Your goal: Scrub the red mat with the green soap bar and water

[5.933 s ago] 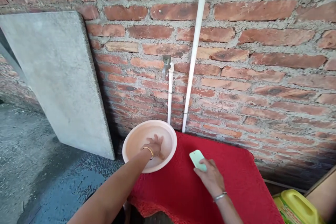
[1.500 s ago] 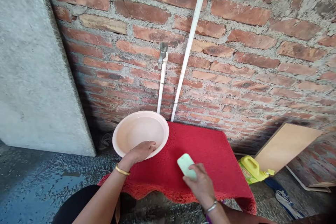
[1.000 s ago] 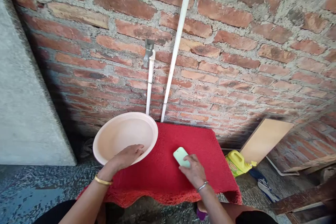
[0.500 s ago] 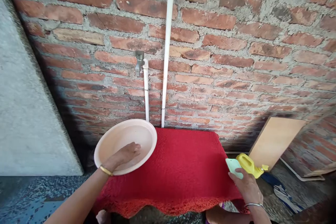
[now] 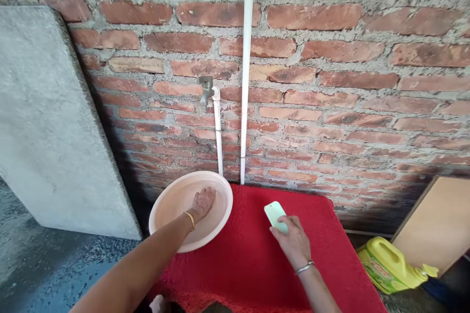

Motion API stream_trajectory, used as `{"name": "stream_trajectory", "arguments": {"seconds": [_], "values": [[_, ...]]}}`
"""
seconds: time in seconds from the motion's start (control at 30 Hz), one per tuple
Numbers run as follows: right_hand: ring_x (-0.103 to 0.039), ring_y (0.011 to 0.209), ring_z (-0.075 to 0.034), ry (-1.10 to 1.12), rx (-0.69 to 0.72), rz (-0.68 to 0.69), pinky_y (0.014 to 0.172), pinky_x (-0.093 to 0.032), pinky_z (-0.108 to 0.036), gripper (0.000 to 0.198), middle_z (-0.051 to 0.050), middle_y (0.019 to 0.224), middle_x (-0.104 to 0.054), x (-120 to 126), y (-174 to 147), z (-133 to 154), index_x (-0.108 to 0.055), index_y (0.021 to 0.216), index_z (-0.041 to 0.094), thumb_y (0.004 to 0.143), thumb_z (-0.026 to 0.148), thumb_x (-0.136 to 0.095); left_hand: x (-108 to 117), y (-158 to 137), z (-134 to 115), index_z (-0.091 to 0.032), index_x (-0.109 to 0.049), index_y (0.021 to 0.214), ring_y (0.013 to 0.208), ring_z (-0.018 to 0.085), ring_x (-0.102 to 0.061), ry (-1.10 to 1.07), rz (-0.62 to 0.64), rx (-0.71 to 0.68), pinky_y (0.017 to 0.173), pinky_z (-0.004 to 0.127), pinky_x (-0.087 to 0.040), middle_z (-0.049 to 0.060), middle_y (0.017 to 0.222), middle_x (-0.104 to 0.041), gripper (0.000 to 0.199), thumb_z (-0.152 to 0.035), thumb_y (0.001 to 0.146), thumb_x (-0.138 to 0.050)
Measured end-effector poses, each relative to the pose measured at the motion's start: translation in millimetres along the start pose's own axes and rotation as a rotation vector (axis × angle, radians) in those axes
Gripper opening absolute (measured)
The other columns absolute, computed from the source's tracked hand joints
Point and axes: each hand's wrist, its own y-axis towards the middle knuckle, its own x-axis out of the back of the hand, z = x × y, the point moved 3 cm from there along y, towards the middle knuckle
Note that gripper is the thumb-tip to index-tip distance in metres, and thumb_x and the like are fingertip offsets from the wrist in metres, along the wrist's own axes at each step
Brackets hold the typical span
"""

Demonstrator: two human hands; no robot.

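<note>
A pale pink plastic basin (image 5: 161,215) stands on the left part of a red cloth (image 5: 249,264) and seems to hold clear water. Inside it is my left hand (image 5: 203,203), its fingers stretched out and nothing visible in them. A gold bangle circles that wrist. Over the middle of the red cloth, my right hand (image 5: 293,239) grips a flat mint-green slab (image 5: 275,214) with rounded corners and a small hole near its far end. The slab's underside is hidden, so its kind cannot be told. A silver bangle is on the right wrist.
Behind the cloth rises a brick wall (image 5: 312,102) with a grey tap (image 5: 206,92) and white pipes (image 5: 247,58). A concrete slab (image 5: 66,122) leans at left. At right are a yellow jug (image 5: 389,264) lying on its side and a wooden board (image 5: 436,220).
My right hand has brought the mint-green slab left, from the cloth's right edge to over its middle. My left hand has shifted further into the basin. The view has turned slightly left.
</note>
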Motion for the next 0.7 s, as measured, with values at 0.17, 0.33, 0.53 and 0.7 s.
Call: {"name": "stream_trajectory", "arguments": {"seconds": [0.17,0.33,0.53,0.7], "values": [[-0.067,0.096,-0.016,-0.011,0.106,0.097,0.077,-0.049,-0.024,0.020,-0.001,0.112,-0.064,-46,1,57,-0.072,0.104,0.031,0.084,0.034,-0.072,-6,13,-12,-0.016,-0.065,0.127,0.127,0.030,-0.057,0.023,-0.024,0.028,0.104,0.048,-0.049,0.019,0.137,-0.060,0.036,-0.011,0.097,-0.045],[-0.067,0.101,-0.017,-0.048,0.175,0.143,0.082,-0.050,-0.025,0.020,-0.002,0.111,-0.064,-67,0,67,-0.071,0.105,0.030,0.085,0.032,-0.071,-10,11,-19,-0.013,-0.064,0.122,0.120,0.030,-0.059,0.035,-0.083,0.080,0.099,0.045,-0.049,0.019,0.128,-0.063,0.034,-0.016,0.100,-0.039],[-0.070,0.095,-0.019,-0.134,0.068,0.131,0.080,-0.054,-0.028,0.021,-0.004,0.113,-0.066,-46,16,19,-0.071,0.106,0.032,0.091,0.042,-0.062,-7,6,-18,-0.016,-0.066,0.119,0.116,0.030,-0.061,0.023,-0.103,0.084,0.096,0.044,-0.048,0.015,0.123,-0.066,0.033,-0.019,0.100,-0.039],[-0.071,0.088,-0.027,-0.209,-0.134,-0.001,0.077,-0.057,-0.040,0.037,-0.010,0.111,-0.067,-22,27,-41,-0.071,0.113,0.030,0.091,0.054,-0.053,-8,8,-18,-0.017,-0.065,0.120,0.114,0.031,-0.062,0.005,-0.083,0.080,0.097,0.045,-0.048,0.016,0.122,-0.066,0.029,-0.022,0.097,-0.048]]}}
